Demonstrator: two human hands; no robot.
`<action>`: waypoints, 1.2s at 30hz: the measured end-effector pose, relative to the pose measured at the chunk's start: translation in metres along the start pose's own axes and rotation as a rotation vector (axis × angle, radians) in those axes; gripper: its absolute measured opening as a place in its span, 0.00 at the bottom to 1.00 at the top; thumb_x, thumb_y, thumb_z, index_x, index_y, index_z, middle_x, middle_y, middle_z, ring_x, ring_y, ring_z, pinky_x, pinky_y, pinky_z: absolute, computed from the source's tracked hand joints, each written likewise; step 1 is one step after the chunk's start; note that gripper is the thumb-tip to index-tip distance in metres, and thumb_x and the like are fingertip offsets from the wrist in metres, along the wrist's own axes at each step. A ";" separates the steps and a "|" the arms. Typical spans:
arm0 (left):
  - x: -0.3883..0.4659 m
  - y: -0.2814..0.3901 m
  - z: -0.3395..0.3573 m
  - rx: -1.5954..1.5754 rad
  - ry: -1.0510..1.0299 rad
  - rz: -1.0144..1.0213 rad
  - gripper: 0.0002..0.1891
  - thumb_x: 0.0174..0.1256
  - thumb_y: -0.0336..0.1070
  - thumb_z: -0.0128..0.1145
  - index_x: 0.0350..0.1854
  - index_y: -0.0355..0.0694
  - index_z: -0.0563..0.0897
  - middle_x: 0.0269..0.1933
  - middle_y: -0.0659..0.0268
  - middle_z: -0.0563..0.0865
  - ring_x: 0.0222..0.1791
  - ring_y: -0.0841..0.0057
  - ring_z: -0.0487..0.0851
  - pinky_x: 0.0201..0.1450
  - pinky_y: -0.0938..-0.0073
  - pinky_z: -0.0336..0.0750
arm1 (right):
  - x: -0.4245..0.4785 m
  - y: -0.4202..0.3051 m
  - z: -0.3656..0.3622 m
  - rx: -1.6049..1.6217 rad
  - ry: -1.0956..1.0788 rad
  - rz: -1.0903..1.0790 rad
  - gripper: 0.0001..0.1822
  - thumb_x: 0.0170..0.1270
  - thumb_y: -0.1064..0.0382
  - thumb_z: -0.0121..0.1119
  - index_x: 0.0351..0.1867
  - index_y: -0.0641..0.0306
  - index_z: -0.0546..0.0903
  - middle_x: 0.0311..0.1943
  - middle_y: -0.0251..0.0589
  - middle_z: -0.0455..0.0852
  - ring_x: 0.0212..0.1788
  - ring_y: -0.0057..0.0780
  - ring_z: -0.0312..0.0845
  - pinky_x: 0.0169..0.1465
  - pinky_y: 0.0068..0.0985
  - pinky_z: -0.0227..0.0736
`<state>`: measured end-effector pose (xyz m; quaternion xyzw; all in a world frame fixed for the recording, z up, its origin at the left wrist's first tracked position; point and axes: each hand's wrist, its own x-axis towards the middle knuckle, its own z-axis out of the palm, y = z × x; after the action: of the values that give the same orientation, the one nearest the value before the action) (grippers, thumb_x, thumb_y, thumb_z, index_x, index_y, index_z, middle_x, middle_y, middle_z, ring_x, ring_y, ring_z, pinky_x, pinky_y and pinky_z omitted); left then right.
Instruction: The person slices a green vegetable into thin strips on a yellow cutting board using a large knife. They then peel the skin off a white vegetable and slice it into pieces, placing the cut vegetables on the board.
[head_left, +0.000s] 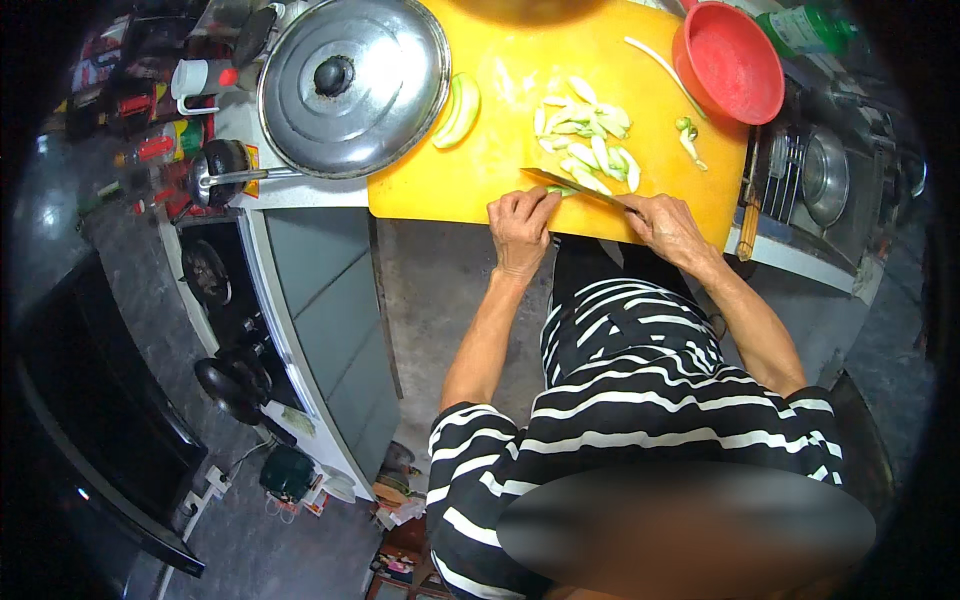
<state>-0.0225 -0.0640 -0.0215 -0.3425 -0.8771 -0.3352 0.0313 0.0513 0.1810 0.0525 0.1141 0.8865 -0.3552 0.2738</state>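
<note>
My right hand grips a kitchen knife, its dark blade slanting left across the near part of a yellow cutting board. The fingertips of my left hand press a small piece of green vegetable to the board, right beside the blade. Just beyond the knife lies a loose heap of pale green, obliquely cut vegetable slices. Longer uncut pieces of pale green vegetable, possibly peeled gourd, rest at the board's left side.
A steel pan lid with black knob overlaps the board's left edge. At the right stand a red plastic bowl, a scallion stalk and garlic-like scraps. Beyond them is a sink with a metal basin. A gas stove lies left.
</note>
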 end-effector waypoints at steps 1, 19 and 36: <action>-0.003 0.000 -0.001 0.042 -0.006 -0.031 0.24 0.46 0.21 0.65 0.48 0.48 0.90 0.45 0.70 0.87 0.45 0.66 0.81 0.52 0.62 0.72 | -0.001 -0.001 0.000 0.038 0.003 0.013 0.19 0.68 0.63 0.59 0.59 0.55 0.87 0.28 0.59 0.87 0.33 0.57 0.86 0.42 0.48 0.79; -0.008 -0.010 0.009 -0.051 -0.019 -0.008 0.19 0.45 0.18 0.63 0.41 0.42 0.88 0.49 0.66 0.87 0.49 0.63 0.80 0.53 0.62 0.73 | -0.034 -0.012 -0.022 -0.196 0.019 -0.092 0.19 0.67 0.66 0.59 0.58 0.56 0.85 0.32 0.57 0.89 0.37 0.56 0.87 0.43 0.50 0.80; -0.012 -0.014 0.010 -0.065 0.020 0.022 0.17 0.49 0.22 0.64 0.44 0.43 0.89 0.45 0.66 0.85 0.49 0.65 0.81 0.51 0.61 0.73 | -0.030 -0.011 -0.021 -0.130 0.010 -0.085 0.20 0.64 0.67 0.60 0.58 0.57 0.87 0.31 0.60 0.88 0.36 0.58 0.87 0.44 0.50 0.80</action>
<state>-0.0202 -0.0725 -0.0408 -0.3497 -0.8616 -0.3664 0.0326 0.0630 0.1871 0.0876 0.0599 0.9131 -0.3075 0.2610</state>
